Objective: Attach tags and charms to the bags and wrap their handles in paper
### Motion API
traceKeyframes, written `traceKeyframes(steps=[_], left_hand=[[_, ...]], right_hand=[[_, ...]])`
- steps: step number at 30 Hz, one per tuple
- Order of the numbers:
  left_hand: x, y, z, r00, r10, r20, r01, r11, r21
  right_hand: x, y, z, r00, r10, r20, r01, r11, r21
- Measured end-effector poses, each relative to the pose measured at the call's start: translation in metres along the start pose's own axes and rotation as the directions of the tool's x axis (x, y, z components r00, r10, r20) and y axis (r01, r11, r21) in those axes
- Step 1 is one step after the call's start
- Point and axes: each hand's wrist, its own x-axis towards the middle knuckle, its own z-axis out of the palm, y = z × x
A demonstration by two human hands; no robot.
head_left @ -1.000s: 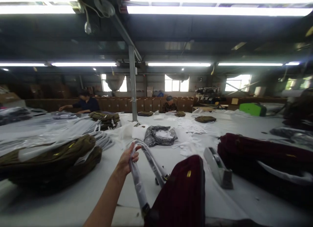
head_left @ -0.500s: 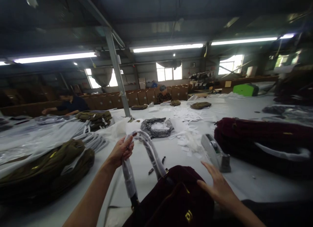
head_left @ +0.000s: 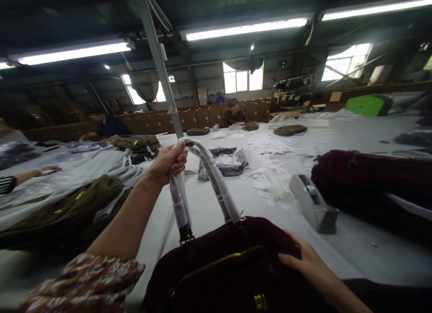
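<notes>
A dark maroon handbag (head_left: 232,268) with gold zip trim stands in front of me on the white table (head_left: 209,205). Its handles (head_left: 216,182) are wrapped in white paper and arch upward. My left hand (head_left: 168,162) is closed round the top of the handles and holds them up. My right hand (head_left: 303,261) lies on the bag's right side, fingers curled against the fabric.
A grey tape dispenser (head_left: 313,203) stands to the right, beside a pile of maroon bags (head_left: 371,178). Olive bags (head_left: 77,209) lie at the left, a patterned bag (head_left: 224,162) and paper scraps further back. Two people work at the far edge; another person's arm (head_left: 23,176) reaches in at left.
My left hand lifted the wrapped handles higher. My right hand came down from hovering open onto the bag's side. The bag moved closer to me and the view tilted down.
</notes>
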Motion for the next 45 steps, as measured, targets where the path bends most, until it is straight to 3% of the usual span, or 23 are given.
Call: traceKeyframes(steps=[2,4,6,9,11,13,16,19,22,26,28,30,32,35,40,45], left_hand=[[0.015,0.015,0.000,0.999,0.040,0.032,-0.040,0.999,0.015],[0.026,0.015,0.000,0.998,0.034,0.046,-0.037,0.998,0.060],[0.032,-0.003,-0.003,0.999,-0.030,0.036,0.024,0.988,0.154],[0.034,-0.047,-0.011,0.983,-0.185,0.008,0.171,0.925,0.339],[0.033,-0.072,-0.017,0.972,-0.235,-0.008,0.221,0.902,0.370],[0.033,-0.084,-0.020,0.972,-0.234,-0.019,0.226,0.911,0.344],[0.036,-0.082,-0.018,0.976,-0.219,0.009,0.204,0.923,0.327],[0.039,-0.076,-0.010,0.972,-0.226,0.067,0.192,0.924,0.330],[0.039,-0.074,0.002,0.969,-0.231,0.092,0.193,0.933,0.305],[0.037,-0.072,0.014,0.966,-0.230,0.118,0.187,0.936,0.298],[0.034,-0.073,0.013,0.969,-0.220,0.116,0.171,0.929,0.329],[0.030,-0.081,0.005,0.973,-0.212,0.093,0.158,0.901,0.404],[0.023,-0.098,-0.009,0.980,-0.194,0.055,0.139,0.848,0.512],[0.011,-0.129,-0.031,0.984,-0.178,-0.024,0.158,0.792,0.589],[-0.014,-0.173,-0.037,0.933,-0.358,-0.032,0.346,0.870,0.351],[-0.037,-0.212,-0.036,0.881,-0.469,-0.072,0.471,0.848,0.245]], right_hand=[[-0.003,-0.008,-0.003,0.999,-0.011,-0.043,0.009,0.999,-0.035],[-0.001,-0.003,-0.007,0.995,-0.028,-0.097,0.018,0.994,-0.108],[0.005,0.014,-0.011,0.990,-0.034,-0.140,0.006,0.980,-0.200],[0.014,0.053,-0.019,0.982,-0.020,-0.190,-0.051,0.930,-0.363],[0.018,0.073,-0.025,0.967,-0.001,-0.256,-0.120,0.881,-0.457],[0.023,0.077,-0.033,0.949,0.016,-0.316,-0.186,0.835,-0.517],[0.041,0.050,-0.042,0.931,-0.069,-0.358,-0.172,0.784,-0.597],[0.078,0.001,-0.037,0.917,-0.270,-0.293,0.005,0.743,-0.670],[0.125,-0.048,-0.010,0.961,-0.264,-0.079,0.192,0.847,-0.496],[0.176,-0.082,0.045,0.916,-0.358,0.184,0.392,0.896,-0.209],[0.193,-0.084,0.066,0.903,-0.362,0.232,0.380,0.924,-0.038],[0.205,-0.078,0.075,0.928,-0.338,0.153,0.334,0.941,0.055],[0.213,-0.069,0.070,0.949,-0.314,0.026,0.311,0.948,0.072],[0.220,-0.055,0.053,0.956,-0.289,-0.054,0.292,0.956,0.043],[0.225,-0.047,0.039,0.951,-0.280,-0.127,0.273,0.959,-0.070],[0.229,-0.047,0.035,0.928,-0.325,-0.180,0.274,0.927,-0.257]])
